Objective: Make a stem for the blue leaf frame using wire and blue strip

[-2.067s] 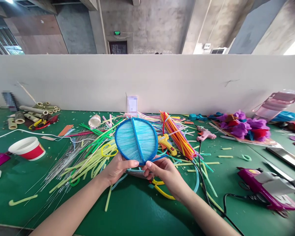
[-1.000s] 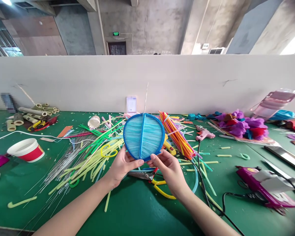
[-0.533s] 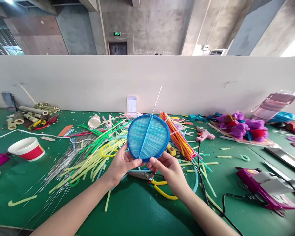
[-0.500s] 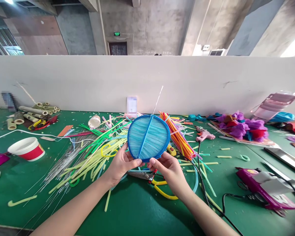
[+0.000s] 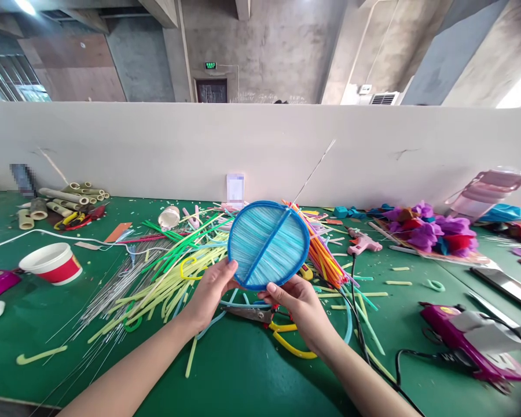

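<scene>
A round blue disc (image 5: 268, 244), wound with light blue strands and crossed by a blue rib, is held up over the green table (image 5: 243, 376). My left hand (image 5: 211, 292) pinches its lower left rim and my right hand (image 5: 298, 307) grips its lower edge. A thin wire (image 5: 315, 169) sticks out from the disc's top toward the upper right. Scissors with yellow handles (image 5: 260, 315) lie on the table just below my hands.
Yellow and green strips (image 5: 165, 278) and thin wires (image 5: 113, 289) lie left of the disc. Orange sticks (image 5: 323, 255), a pink glue gun (image 5: 362, 242) and purple flowers (image 5: 429, 231) lie to the right. A red-banded cup (image 5: 52, 263) stands left, a magenta tool (image 5: 469, 341) right.
The disc has turned clockwise in my hands, so its rib and the wire now lean toward the upper right. It has also shifted right.
</scene>
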The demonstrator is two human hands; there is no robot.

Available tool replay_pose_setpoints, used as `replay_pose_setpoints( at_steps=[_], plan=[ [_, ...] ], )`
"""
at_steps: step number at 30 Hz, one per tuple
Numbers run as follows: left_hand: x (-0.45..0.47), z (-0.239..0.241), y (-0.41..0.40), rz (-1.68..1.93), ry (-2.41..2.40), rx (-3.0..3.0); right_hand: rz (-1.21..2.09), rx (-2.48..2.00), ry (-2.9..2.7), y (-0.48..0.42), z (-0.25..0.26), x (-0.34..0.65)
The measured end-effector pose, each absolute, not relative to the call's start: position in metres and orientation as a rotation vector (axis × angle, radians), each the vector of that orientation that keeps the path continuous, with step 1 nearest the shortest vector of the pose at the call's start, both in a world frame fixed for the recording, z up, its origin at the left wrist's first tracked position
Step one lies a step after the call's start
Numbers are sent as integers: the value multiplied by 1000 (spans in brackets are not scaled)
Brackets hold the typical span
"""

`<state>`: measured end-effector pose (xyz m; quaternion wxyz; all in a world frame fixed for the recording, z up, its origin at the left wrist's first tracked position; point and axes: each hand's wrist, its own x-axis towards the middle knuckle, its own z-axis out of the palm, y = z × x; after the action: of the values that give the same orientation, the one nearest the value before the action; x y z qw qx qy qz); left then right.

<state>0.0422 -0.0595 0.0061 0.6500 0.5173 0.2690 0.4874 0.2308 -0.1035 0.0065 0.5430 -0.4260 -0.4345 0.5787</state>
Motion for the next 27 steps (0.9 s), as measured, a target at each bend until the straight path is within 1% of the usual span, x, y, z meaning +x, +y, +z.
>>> replay_pose_setpoints(
  at_steps=[7,11,27],
  plan=[
    [31,14,-50,1310,645,1058,1403,-1026,-1077,-103,2,231],
    [28,16,-49,1319,677,1002,1417,-1059,-1085,-103,0,231],
    [27,22,-52,1332,720,1078,1381,-1093,-1091,-102,-1,231]
  ],
)
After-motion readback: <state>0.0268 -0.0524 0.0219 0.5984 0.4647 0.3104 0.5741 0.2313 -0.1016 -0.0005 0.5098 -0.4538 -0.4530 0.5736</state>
